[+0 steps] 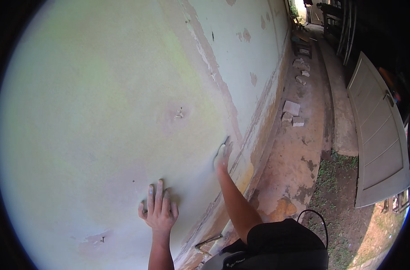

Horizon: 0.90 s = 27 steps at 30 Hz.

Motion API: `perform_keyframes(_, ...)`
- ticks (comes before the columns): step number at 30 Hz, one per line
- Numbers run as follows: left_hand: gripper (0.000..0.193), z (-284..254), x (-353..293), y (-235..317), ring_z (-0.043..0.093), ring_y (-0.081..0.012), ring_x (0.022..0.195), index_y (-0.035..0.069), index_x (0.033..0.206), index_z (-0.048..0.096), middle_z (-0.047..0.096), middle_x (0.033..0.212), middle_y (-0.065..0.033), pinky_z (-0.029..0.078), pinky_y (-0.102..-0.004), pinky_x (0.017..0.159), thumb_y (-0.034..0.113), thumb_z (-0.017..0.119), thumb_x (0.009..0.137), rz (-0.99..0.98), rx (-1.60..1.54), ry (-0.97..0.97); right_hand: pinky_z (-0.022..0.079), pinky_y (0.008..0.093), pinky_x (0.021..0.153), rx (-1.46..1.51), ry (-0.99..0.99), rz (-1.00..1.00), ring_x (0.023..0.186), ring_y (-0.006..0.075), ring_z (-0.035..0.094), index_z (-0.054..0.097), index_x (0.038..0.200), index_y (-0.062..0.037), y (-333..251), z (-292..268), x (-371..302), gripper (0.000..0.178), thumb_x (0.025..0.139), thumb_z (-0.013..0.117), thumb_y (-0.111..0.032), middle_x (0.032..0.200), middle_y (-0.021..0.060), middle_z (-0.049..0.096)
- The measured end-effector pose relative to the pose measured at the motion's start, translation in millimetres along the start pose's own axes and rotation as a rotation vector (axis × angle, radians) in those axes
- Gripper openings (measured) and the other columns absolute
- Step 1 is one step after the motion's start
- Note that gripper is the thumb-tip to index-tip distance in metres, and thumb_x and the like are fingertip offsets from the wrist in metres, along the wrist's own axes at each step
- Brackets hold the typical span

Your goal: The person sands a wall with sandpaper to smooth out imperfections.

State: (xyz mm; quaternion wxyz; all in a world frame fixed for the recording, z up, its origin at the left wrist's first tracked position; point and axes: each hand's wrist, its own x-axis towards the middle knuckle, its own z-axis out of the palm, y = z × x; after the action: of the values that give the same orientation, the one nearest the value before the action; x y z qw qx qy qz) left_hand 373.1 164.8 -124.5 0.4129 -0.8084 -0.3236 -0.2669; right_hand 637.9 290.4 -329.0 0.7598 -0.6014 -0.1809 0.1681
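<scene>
My left hand lies spread against the pale green wall, its fingers apart and dusted with white powder. It holds nothing. Farther forward and to the right, my right hand presses on the same wall, near its lower edge. That hand is dusty too and is seen from its side, so most of its fingers are hidden. A thin dark edge and a greyish patch show at its fingertips; what it is, I cannot make out. Between and above the hands, the wall has a chipped hole with pale plugs.
Peeling paint strips run down the wall. A nail sticks out at the lower left. Broken white blocks lie along the concrete strip to the right. A white door panel leans at the far right, beside grassy soil.
</scene>
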Motion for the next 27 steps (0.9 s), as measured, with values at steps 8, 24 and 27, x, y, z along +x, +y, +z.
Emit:
perform_keyframes(8, 0.018, 9.7, -9.7, 10.6, 0.055, -0.0173, 0.141, 0.025, 0.100, 0.074, 0.066, 0.149, 0.0074, 0.019, -0.0449, 0.118, 0.022, 0.064, 0.085, -0.151, 0.006, 0.010, 0.005, 0.0571, 0.130, -0.288, -0.419, -0.635, 0.161, 0.0512, 0.003, 0.024, 0.168, -0.0012, -97.5, 6.3, -114.5, 0.064, 0.115, 0.030, -0.037, 0.175, 0.0307, 0.006)
perform_keyframes(24, 0.007, 5.2, -7.6, 15.4, 0.058, -0.0189, 0.139, 0.021, 0.090, 0.070, 0.067, 0.147, 0.0059, 0.025, -0.0414, 0.112, 0.017, 0.067, 0.084, -0.072, -0.094, -0.003, 0.017, 0.0506, 0.130, -0.197, -0.331, -0.660, 0.160, 0.0455, 0.020, 0.036, 0.163, 0.0021, -59.7, -10.0, -88.7, 0.057, 0.114, 0.037, -0.026, 0.172, 0.0256, 0.026)
perform_keyframes(27, 0.008, 7.5, -3.4, 15.5, 0.059, -0.0188, 0.139, 0.020, 0.089, 0.070, 0.068, 0.146, 0.0057, 0.027, -0.0398, 0.110, 0.016, 0.067, 0.084, -0.061, -0.113, -0.006, 0.025, 0.0432, 0.129, -0.096, -0.057, -0.345, 0.159, 0.0391, 0.028, 0.039, 0.163, -0.0056, -2.6, -27.0, -43.6, 0.053, 0.114, 0.038, -0.027, 0.170, 0.0220, 0.034)
